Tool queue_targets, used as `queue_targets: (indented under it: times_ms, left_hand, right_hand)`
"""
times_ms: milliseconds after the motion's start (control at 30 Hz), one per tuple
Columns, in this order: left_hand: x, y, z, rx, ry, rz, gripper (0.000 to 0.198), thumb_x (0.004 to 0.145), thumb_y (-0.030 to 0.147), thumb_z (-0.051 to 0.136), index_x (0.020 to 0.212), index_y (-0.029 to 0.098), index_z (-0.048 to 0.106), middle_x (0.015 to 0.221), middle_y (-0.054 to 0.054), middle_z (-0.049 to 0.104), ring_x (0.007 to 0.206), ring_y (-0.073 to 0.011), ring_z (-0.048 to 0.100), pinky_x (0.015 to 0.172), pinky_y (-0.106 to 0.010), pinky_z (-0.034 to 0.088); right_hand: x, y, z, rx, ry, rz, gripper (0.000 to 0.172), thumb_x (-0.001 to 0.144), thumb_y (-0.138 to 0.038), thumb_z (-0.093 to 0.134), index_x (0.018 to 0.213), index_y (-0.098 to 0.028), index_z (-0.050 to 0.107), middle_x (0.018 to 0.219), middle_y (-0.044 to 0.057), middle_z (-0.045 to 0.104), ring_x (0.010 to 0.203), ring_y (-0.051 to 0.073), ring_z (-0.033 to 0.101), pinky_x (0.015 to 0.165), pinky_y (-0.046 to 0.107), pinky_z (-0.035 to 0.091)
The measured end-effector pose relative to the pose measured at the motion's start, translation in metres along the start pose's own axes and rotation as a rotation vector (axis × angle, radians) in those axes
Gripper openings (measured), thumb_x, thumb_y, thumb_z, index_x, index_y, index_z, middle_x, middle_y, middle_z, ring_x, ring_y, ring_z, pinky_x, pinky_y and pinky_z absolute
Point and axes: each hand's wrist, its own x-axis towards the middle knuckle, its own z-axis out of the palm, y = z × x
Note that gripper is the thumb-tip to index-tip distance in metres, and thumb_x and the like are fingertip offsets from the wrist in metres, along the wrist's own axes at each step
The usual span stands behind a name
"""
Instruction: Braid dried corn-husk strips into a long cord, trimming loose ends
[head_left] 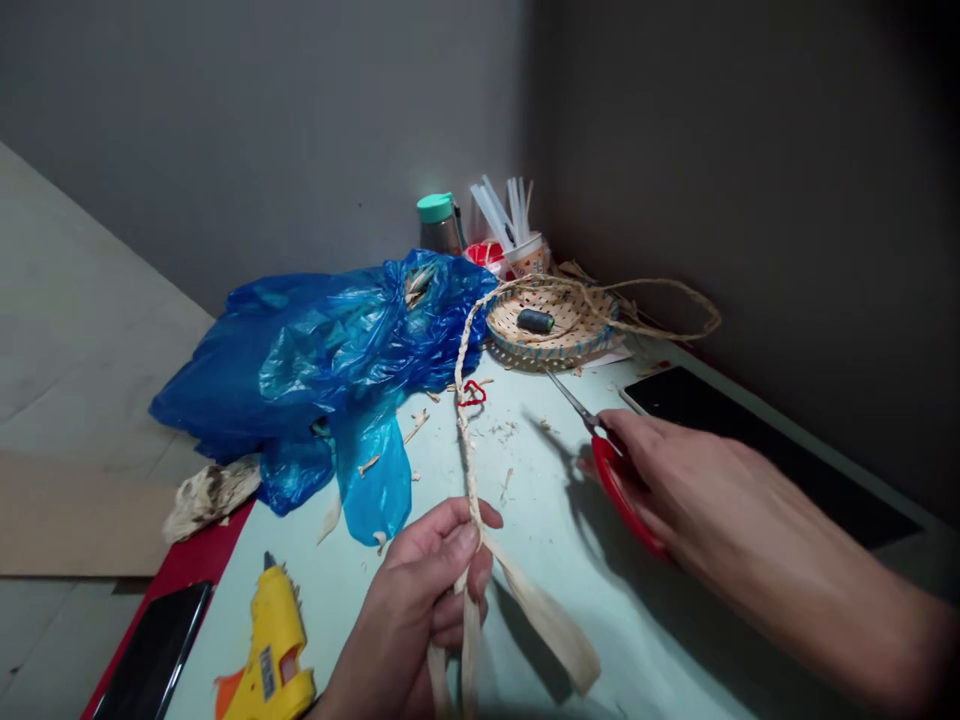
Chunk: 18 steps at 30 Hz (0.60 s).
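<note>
Braided cord (466, 450) loops over the woven basket (517, 350) and comes down on its near side. Left of the basket, the blue bag (315, 345) crowds the cord and might snag it. Nearer than the basket, the left hand (416, 580) pinches the cord between thumb and fingers; a slackened grip could let the loose strands (551, 630) unravel. To the basket's near right, the right hand (675, 470) wraps its fingers round the scissors (609, 476); swung left, they could nick the cord.
</note>
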Motion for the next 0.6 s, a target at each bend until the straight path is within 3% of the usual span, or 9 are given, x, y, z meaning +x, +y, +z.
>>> queue_targets:
  times_ms: [133, 233, 333, 433, 533, 600]
  left_hand:
    - [0.001, -0.003, 0.006, 0.077, -0.007, 0.058, 0.017, 0.09, 0.025, 0.052, 0.102, 0.014, 0.055, 0.061, 0.005, 0.045, 0.042, 0.0005, 0.016, 0.039, -0.015, 0.009]
    - [0.002, -0.005, 0.008, 0.132, 0.0, 0.094, 0.023, 0.09, 0.026, 0.051, 0.109, 0.014, 0.052, 0.064, 0.004, 0.048, 0.041, 0.0005, 0.013, 0.04, -0.016, 0.008]
    - [0.003, -0.006, 0.009, 0.203, 0.002, 0.114, 0.033, 0.088, 0.028, 0.054, 0.117, 0.016, 0.047, 0.067, 0.003, 0.051, 0.041, 0.0006, 0.014, 0.04, -0.017, 0.009]
    - [0.003, -0.009, 0.01, 0.272, -0.001, 0.15, 0.04, 0.087, 0.031, 0.055, 0.122, 0.018, 0.042, 0.069, 0.003, 0.052, 0.04, 0.0003, 0.015, 0.041, -0.018, 0.009]
    - [0.004, -0.013, 0.009, 0.309, -0.003, 0.208, 0.037, 0.087, 0.029, 0.054, 0.121, 0.02, 0.041, 0.072, 0.003, 0.052, 0.041, -0.0004, 0.019, 0.042, -0.018, 0.013]
    - [0.006, -0.017, 0.008, 0.33, 0.002, 0.262, 0.036, 0.088, 0.026, 0.053, 0.121, 0.02, 0.041, 0.073, 0.003, 0.053, 0.044, -0.0018, 0.025, 0.044, -0.018, 0.018]
  right_hand:
    - [0.023, 0.019, 0.009, -0.376, 0.028, -0.037, 0.012, 0.09, -0.025, 0.044, 0.086, -0.016, 0.05, 0.074, 0.006, 0.055, 0.053, 0.017, 0.049, 0.048, 0.029, 0.019]
    - [0.035, 0.024, 0.016, -0.433, 0.078, -0.122, 0.015, 0.09, -0.026, 0.045, 0.089, -0.015, 0.055, 0.077, 0.008, 0.055, 0.064, 0.02, 0.052, 0.051, 0.029, 0.026]
    - [0.033, 0.016, 0.01, -0.446, 0.126, -0.162, 0.014, 0.089, -0.021, 0.047, 0.091, -0.012, 0.058, 0.083, 0.013, 0.056, 0.075, 0.024, 0.052, 0.06, 0.031, 0.033]
    - [0.022, -0.006, -0.001, -0.092, 0.048, -0.26, 0.02, 0.094, -0.019, 0.039, 0.09, -0.014, 0.058, 0.089, 0.011, 0.059, 0.075, 0.019, 0.054, 0.066, 0.029, 0.037]
    - [0.013, -0.029, 0.0, 0.463, -0.257, -0.435, 0.028, 0.098, -0.028, 0.035, 0.091, -0.019, 0.06, 0.086, 0.003, 0.063, 0.077, 0.015, 0.058, 0.07, 0.025, 0.04]
    - [0.011, -0.038, 0.008, 0.702, -0.42, -0.474, 0.029, 0.099, -0.031, 0.033, 0.098, -0.02, 0.059, 0.079, 0.0, 0.064, 0.075, 0.013, 0.059, 0.069, 0.023, 0.04]
